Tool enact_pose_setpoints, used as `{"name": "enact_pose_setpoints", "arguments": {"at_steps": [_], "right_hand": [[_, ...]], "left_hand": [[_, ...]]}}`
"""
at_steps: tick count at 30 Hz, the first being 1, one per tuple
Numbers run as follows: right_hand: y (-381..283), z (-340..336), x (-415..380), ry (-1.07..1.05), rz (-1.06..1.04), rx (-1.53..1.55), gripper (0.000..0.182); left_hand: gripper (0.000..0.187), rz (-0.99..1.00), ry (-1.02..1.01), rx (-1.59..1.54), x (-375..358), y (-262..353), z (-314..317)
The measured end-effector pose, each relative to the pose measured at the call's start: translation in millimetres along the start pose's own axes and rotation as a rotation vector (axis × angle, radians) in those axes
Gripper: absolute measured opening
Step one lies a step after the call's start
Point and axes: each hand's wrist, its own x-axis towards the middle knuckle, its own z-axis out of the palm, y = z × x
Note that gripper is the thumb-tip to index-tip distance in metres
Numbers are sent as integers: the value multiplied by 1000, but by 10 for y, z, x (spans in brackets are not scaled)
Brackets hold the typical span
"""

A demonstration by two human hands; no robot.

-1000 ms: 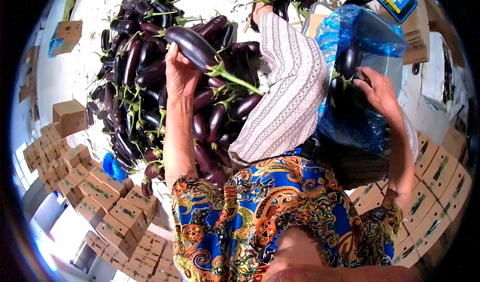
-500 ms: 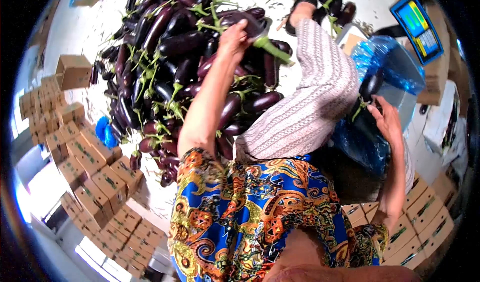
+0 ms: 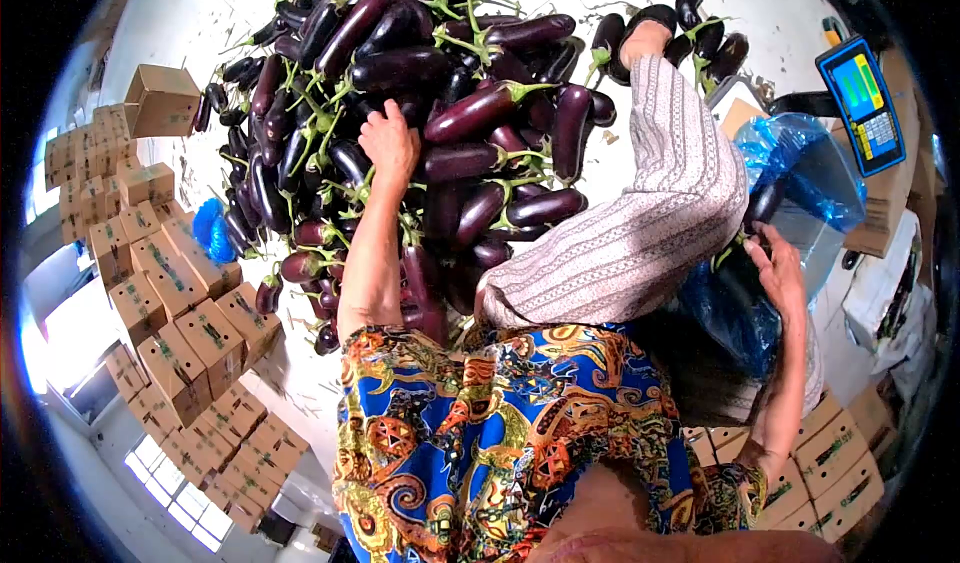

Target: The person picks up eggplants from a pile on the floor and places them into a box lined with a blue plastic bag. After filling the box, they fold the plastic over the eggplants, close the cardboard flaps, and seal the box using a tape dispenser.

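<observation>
My left hand (image 3: 390, 143) rests over the large heap of dark purple eggplants (image 3: 400, 68), its fingers apart and touching the heap; I see nothing held in it. Just right of it lies a long eggplant (image 3: 475, 113) with a green stem. My right hand (image 3: 778, 266) is by the blue plastic bag (image 3: 735, 313) on my right, its fingers closed at the stem end of an eggplant (image 3: 765, 203). That eggplant points up towards the bag's opening, and the bag's contents are partly hidden.
Stacked cardboard boxes (image 3: 185, 283) stand at left, with more boxes (image 3: 830, 453) at lower right. A scale display (image 3: 862, 106) stands beyond the bag. Loose eggplants (image 3: 730, 55) lie near my foot (image 3: 648, 38). A blue plastic bundle (image 3: 212, 231) sits left of the heap.
My left hand has let go of the eggplant it held above the heap and moved left and down. My right hand stays by the bag with its eggplant.
</observation>
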Motion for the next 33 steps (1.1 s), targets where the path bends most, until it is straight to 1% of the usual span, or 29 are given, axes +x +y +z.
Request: {"name": "enact_pose_setpoints", "arguments": {"at_steps": [1,2,3,5,6,9,10,11,13,14,15,16,17,18,19,21,22,23,24,25,26,27,28,29,30,31,32,33], "right_hand": [[-11,16,7,-6,-14,0,43],[-36,30,20,-30,18,34,42],[-52,32,24,-30,-2,20,42],[-73,28,13,-12,-27,-2,41],[-133,-12,-16,-17,-15,3,42],[-68,-49,-31,-8,8,4,43],[-82,-64,-23,-20,23,-1,42],[-90,-68,-26,-21,12,-21,42],[-141,-69,-54,-12,0,-58,41],[-126,-62,-41,-38,7,-21,39],[-94,-58,-62,-14,6,-14,39],[-60,-57,-81,11,2,-7,39],[-32,-59,-92,38,-4,1,38],[-63,-101,-107,61,-9,45,38],[-84,-136,-120,88,-29,31,38],[-105,-196,-124,121,-79,89,38],[-131,-204,-123,140,-74,130,38],[-187,-246,-124,124,-72,195,39],[-124,-210,-96,112,-123,318,39],[-164,-220,-76,90,-189,384,40],[-194,-232,-44,21,-191,474,40],[-169,-229,0,9,-256,517,46],[-264,-254,-9,-25,-268,645,58],[-354,-253,-28,17,-344,806,69],[-476,-324,-70,25,-368,916,75],[-500,-369,-33,88,-421,922,72],[-591,-444,-68,96,-359,995,67],[-628,-501,-119,99,-300,1068,63]], "left_hand": [[54,17,-9,15,-12,32,-9],[51,13,21,-55,-33,76,-8],[57,-93,-101,-197,-51,117,-40],[67,-181,-192,-646,-39,26,192],[76,-211,-327,-867,-72,34,85],[77,-189,-474,-1332,-326,284,-303],[76,-201,-472,-1285,-396,344,-187],[70,-300,-572,-1399,-523,548,-559],[60,-291,-635,-1689,-484,519,-85],[50,-266,-655,-1866,-495,539,-69],[44,-319,-733,-2025,-488,531,-57],[44,-297,-755,-2149,-526,544,-44],[44,-271,-775,-2272,-568,597,-178],[46,-280,-804,-2366,-582,617,-170],[52,-292,-797,-2435,-626,705,-336],[58,-208,-917,-2582,-647,834,-487],[61,-140,-989,-2603,-648,910,-612],[62,-62,-986,-2590,-683,1019,-756],[54,-205,-998,-2641,-740,1127,-915],[59,-194,-893,-2460,-783,1281,-1063],[60,-121,-893,-2373,-818,1481,-1217],[61,-44,-895,-2293,-860,1699,-1374],[62,14,-926,-2201,-934,1918,-1524],[64,76,-937,-2111,-1013,2152,-1680],[69,274,-816,-1924,-1080,2424,-1824],[73,623,-709,-1796,-1105,2714,-1963],[79,755,-727,-1603,-1226,2845,-2235],[81,869,-834,-1562,-1313,2942,-2267]]}}
